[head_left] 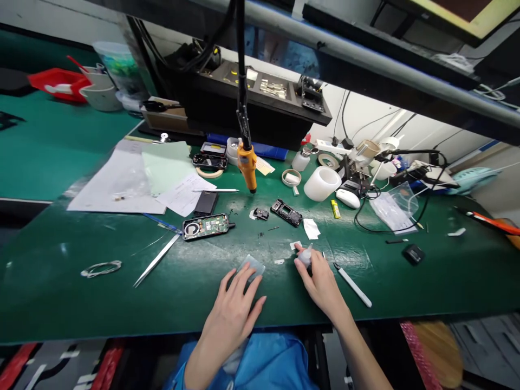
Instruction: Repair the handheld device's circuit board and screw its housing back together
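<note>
Your green surface (101,314) is smooth and shiny, and its near edge runs just in front of your blue clothes. A wide stretch of green lies between your left hand (229,311) and the left end, with room to slide that way. On the far left, big flat paper sheets (109,187) lie partly on top of each other.

Your left hand is flat with its fingers spread, the tips on a thin, see-through bluish sheet (255,264) near the front. Your right hand (323,284) pinches a small cloudy bottle (304,257) between thumb and fingers, a little above the middle of the near edge, to the right of the sheet.

An orange electric screwdriver (247,167) hangs past the hands, point down. Nearer the back is a fat white ring (322,184), round and smooth. Long metal tweezers (156,261) lie slanted on the left. A white pen-shaped tool (354,286) lies close to your right hand, so there is less room there. Past your hands sits a black plastic frame (286,212) with holes. A tiny white piece (279,262) lies between your hands.
</note>
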`<state>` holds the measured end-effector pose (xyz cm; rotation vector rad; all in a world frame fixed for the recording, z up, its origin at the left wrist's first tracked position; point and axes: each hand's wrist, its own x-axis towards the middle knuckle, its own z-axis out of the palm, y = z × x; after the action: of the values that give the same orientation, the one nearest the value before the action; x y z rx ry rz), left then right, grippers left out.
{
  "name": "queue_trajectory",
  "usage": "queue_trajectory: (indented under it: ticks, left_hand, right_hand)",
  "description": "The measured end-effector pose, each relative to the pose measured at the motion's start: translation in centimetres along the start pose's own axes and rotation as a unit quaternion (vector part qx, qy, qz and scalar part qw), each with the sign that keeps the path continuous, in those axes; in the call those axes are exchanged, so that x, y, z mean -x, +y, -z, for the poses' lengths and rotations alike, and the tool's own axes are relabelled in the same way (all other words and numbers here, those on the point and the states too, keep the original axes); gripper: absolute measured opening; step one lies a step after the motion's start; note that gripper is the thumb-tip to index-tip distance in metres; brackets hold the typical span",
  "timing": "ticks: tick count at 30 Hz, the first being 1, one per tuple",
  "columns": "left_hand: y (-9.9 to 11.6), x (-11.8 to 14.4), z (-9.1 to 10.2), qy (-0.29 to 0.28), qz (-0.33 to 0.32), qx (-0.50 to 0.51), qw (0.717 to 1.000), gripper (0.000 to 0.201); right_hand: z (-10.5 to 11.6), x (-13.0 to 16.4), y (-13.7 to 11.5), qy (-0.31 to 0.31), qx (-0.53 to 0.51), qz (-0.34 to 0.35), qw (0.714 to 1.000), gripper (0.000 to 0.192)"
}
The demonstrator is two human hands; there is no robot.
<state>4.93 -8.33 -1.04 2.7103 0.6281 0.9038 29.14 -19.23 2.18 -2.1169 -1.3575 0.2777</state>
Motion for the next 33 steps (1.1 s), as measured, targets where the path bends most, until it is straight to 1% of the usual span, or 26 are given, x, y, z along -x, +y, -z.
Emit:
queue_trajectory:
  ticks: [5, 9, 13, 16, 18, 21, 25, 29, 33]
  left_hand:
    - [-0.3, 0.1, -0.3, 0.008, -0.006, 0.006, 1.0, 0.03]
    - [-0.6, 0.5, -0.5, -0.008, 0.002, 0.017, 1.0, 0.032]
    - [-0.6, 0.8, -0.7, -0.009, 0.008, 0.022, 1.0, 0.032]
    - [-0.7, 0.7, -0.8, 0.003, 0.006, 0.025, 1.0, 0.031]
    - [-0.7, 0.6, -0.8, 0.01, 0.001, 0.031, 0.999, 0.031]
    - [-0.7, 0.3, -0.6, 0.019, -0.01, 0.043, 0.999, 0.028]
    - [-0.5, -0.2, 0.0, 0.032, -0.032, 0.057, 0.997, 0.026]
    - [-0.6, 0.0, 0.4, 0.043, -0.062, 0.059, 0.995, 0.026]
    - [-1.5, 1.7, 0.0, 0.036, -0.084, 0.054, 0.994, 0.03]
  right_hand:
    - [1.0, -1.4, 1.2, 0.011, 0.003, -0.042, 0.999, 0.043]
    - [1.8, -3.8, 2.9, 0.033, 0.017, -0.088, 0.995, 0.042]
    - [3.6, -6.2, 5.4, 0.069, 0.045, -0.143, 0.986, 0.034]
    - [4.9, -6.4, 6.5, 0.085, 0.053, -0.168, 0.981, 0.031]
    - [5.3, -5.8, 6.7, 0.086, 0.046, -0.17, 0.981, 0.033]
    - [5.1, -5.1, 6.7, 0.086, 0.023, -0.157, 0.984, 0.038]
    - [4.8, -5.5, 7.1, 0.101, -0.015, -0.139, 0.985, 0.049]
    - [6.2, -6.8, 8.0, 0.142, -0.033, -0.127, 0.981, 0.055]
    - [7.9, -7.9, 9.3, 0.183, -0.036, -0.129, 0.974, 0.062]
